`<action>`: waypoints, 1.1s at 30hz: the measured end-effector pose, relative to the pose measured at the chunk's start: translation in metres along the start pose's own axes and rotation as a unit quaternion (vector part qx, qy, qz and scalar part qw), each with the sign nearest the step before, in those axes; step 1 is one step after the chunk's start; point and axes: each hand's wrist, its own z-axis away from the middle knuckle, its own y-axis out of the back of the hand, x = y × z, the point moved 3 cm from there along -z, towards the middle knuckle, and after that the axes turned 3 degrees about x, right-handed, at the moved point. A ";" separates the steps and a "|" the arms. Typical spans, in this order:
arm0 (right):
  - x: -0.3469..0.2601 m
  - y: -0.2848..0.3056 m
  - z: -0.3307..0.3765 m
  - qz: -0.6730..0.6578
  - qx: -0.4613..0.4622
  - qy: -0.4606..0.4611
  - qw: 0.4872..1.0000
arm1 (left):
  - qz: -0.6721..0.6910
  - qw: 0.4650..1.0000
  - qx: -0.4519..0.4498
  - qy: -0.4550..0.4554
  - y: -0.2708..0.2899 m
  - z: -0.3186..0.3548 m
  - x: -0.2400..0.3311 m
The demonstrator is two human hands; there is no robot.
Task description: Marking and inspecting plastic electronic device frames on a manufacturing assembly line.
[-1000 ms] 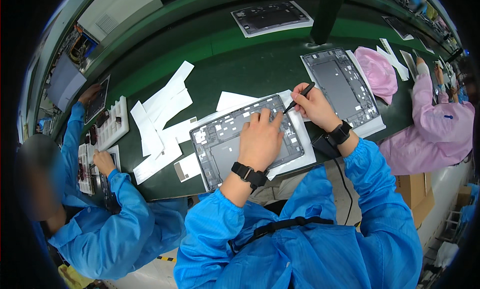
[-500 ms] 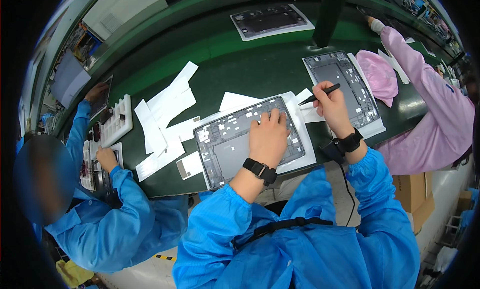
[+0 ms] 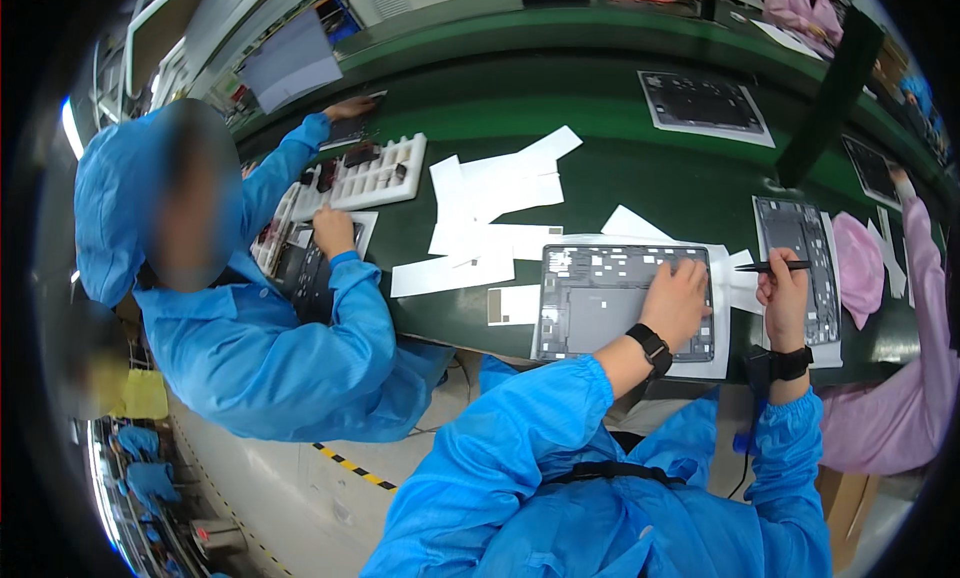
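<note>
Opened tablet chassis (image 3: 610, 303) lies flat on a white sheet (image 3: 722, 363) at the near edge of the green bench (image 3: 640, 178), directly before the person; its grey inner plate and small components face up; left hand (image 3: 677, 300) rests palm-down on the chassis's right portion, fingers spread and loosely open, gripping nothing; a black wrist strap (image 3: 652, 346) sits just behind that hand; right hand (image 3: 783, 296) is held just right of the chassis, closed around a black pen-like tool (image 3: 772, 266), which lies roughly level with its tip pointing toward the chassis; a second black strap (image 3: 790, 363) circles that wrist; a small white card (image 3: 513, 305) lies just left of the chassis; a second open chassis (image 3: 800, 263) lies right of the first, beyond the right hand, with a pink cloth (image 3: 860, 268) at its far side; loose white paper sheets (image 3: 495, 203) spread left of and beyond the chassis; farther left, a co-worker in a blue smock (image 3: 290, 328) handles parts at a white compartment tray (image 3: 365, 178); well beyond the chassis, another dark unit on a white sheet (image 3: 705, 106) lies across the bench.
</note>
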 end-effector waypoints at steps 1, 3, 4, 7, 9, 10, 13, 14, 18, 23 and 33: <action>-0.004 -0.007 -0.001 0.002 -0.006 0.001 1.000 | -0.001 1.000 0.003 0.006 0.007 0.004 -0.003; -0.012 -0.024 -0.001 -0.012 -0.024 0.010 1.000 | 0.087 0.996 0.014 0.023 0.018 0.012 -0.007; -0.017 -0.031 0.001 -0.005 -0.021 0.011 1.000 | 0.141 0.989 0.032 0.033 0.034 0.020 -0.011; -0.032 -0.071 0.016 0.019 -0.042 0.031 0.998 | 0.247 0.963 0.071 0.077 0.095 0.082 -0.051; -0.028 -0.112 0.038 0.040 -0.086 -0.005 0.995 | 0.275 0.939 0.086 0.188 0.123 0.138 -0.090; -0.020 -0.129 0.048 0.038 -0.115 -0.035 0.992 | 0.275 0.931 0.094 0.223 0.124 0.158 -0.111; 0.008 -0.181 0.073 0.097 -0.224 -0.040 0.969 | 0.192 0.916 0.193 0.295 0.099 0.203 -0.152; 0.016 -0.199 0.081 0.115 -0.257 -0.046 0.958 | 0.176 0.911 0.218 0.301 0.091 0.210 -0.159; 0.052 -0.252 0.101 0.152 -0.300 -0.007 0.942 | 0.157 0.935 0.183 0.261 0.058 0.215 -0.172; 0.078 -0.263 0.112 0.225 -0.305 0.017 0.925 | 0.142 0.946 0.143 0.255 0.053 0.216 -0.170; 0.095 -0.265 0.122 0.133 -0.271 0.007 0.953 | 0.158 0.951 0.118 0.238 0.054 0.218 -0.176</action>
